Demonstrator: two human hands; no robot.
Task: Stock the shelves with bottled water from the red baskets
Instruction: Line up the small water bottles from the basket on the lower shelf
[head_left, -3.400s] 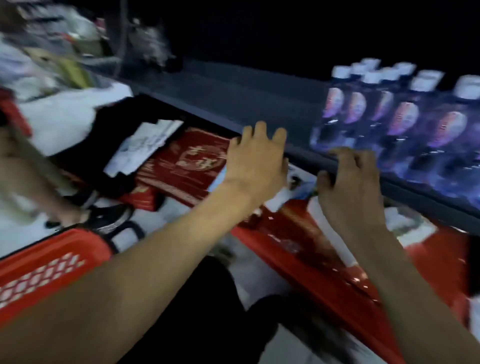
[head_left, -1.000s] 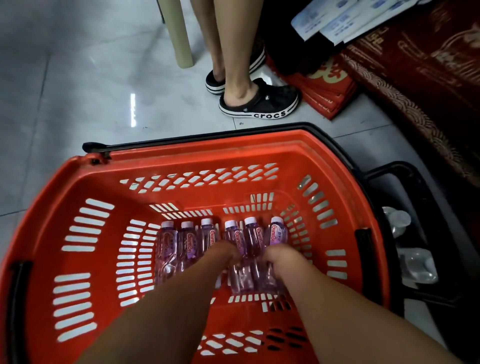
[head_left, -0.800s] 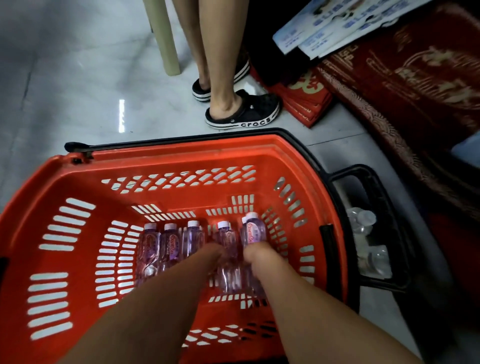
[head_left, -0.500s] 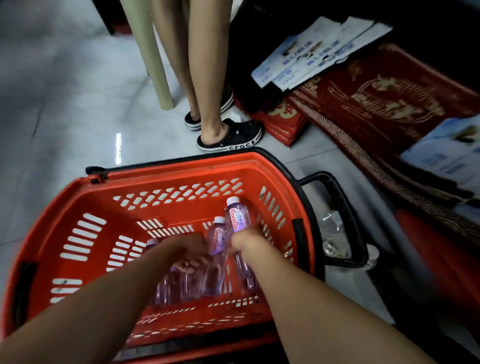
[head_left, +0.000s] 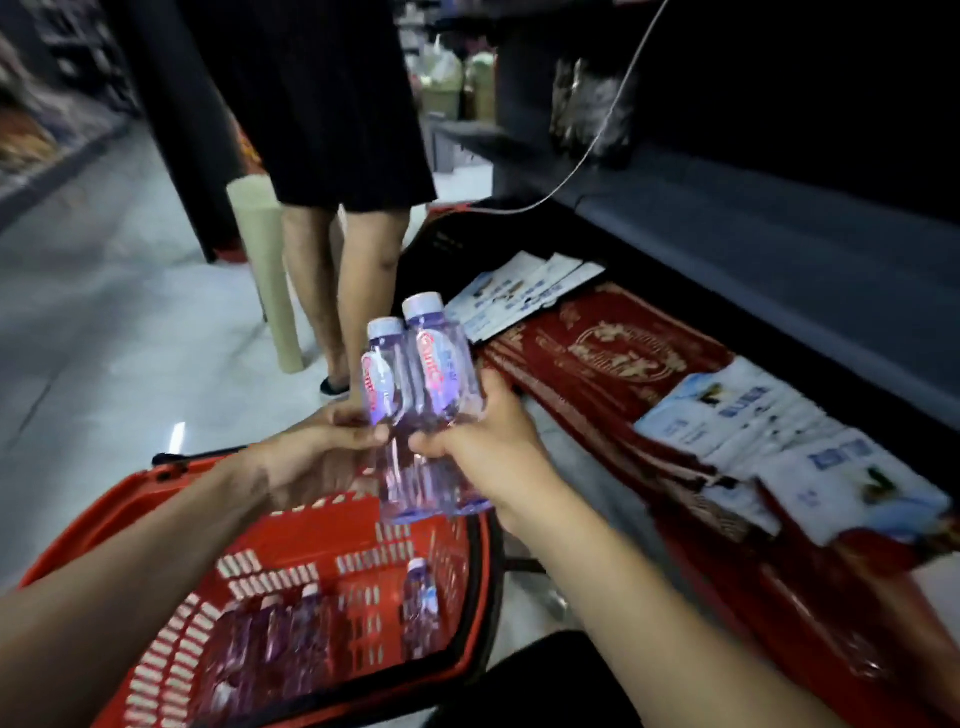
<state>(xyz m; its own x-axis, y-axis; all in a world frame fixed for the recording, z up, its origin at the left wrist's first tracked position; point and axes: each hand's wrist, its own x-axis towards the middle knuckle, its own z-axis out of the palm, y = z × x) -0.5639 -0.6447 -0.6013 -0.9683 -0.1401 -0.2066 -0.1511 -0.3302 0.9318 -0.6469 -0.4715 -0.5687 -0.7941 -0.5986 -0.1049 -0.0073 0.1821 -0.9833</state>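
left hand (head_left: 322, 460) fingers grasp left bottle (head_left: 382, 374) | right hand (head_left: 491, 449) fingers grasp right bottle (head_left: 437, 364) | red label script unreadable

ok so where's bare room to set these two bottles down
The grey shelf is bare right of the white cable. The floor is bare left of the cardboard tube and beyond the red basket. Crowded: under the shelf edge, red boxes and leaflets lie packed together.

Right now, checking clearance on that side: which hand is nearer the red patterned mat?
Right. The right hand holds the bottles beside the red patterned mat; the left hand is beyond them, above the red basket.
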